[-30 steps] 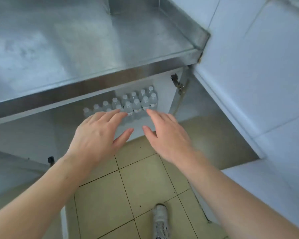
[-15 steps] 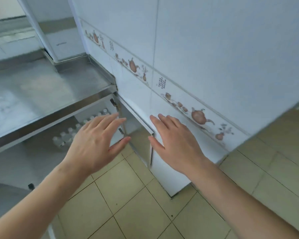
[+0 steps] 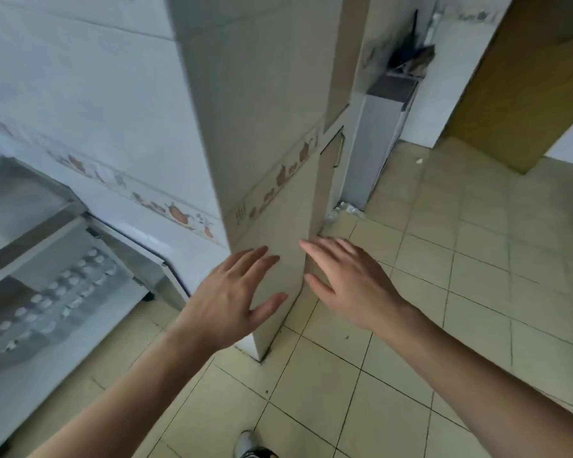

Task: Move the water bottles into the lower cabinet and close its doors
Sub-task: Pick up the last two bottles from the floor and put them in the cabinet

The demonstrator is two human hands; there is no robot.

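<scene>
Bare left hand (image 3: pixel 229 302) and right hand (image 3: pixel 351 285), fingers splayed, empty; possibly plastic, white-capped bottles (image 3: pixel 57 299)

Two bare hands reach forward, both empty with fingers spread: the left hand (image 3: pixel 235 297) and the right hand (image 3: pixel 351 282). One lower cabinet (image 3: pixel 20 292) stands open at the far left, under one steel counter (image 3: pixel 17 200). Inside it, water bottles (image 3: pixel 63 292) stand packed in about three rows; roughly twenty white caps show, though blur keeps the count from being exact. One open cabinet door (image 3: pixel 153 269) shows at its right. A second, small cluster of bottles (image 3: pixel 343 209) lies on the floor far off by the pillar, too small to count. One shoe (image 3: pixel 250 444) shows at the near edge
</scene>
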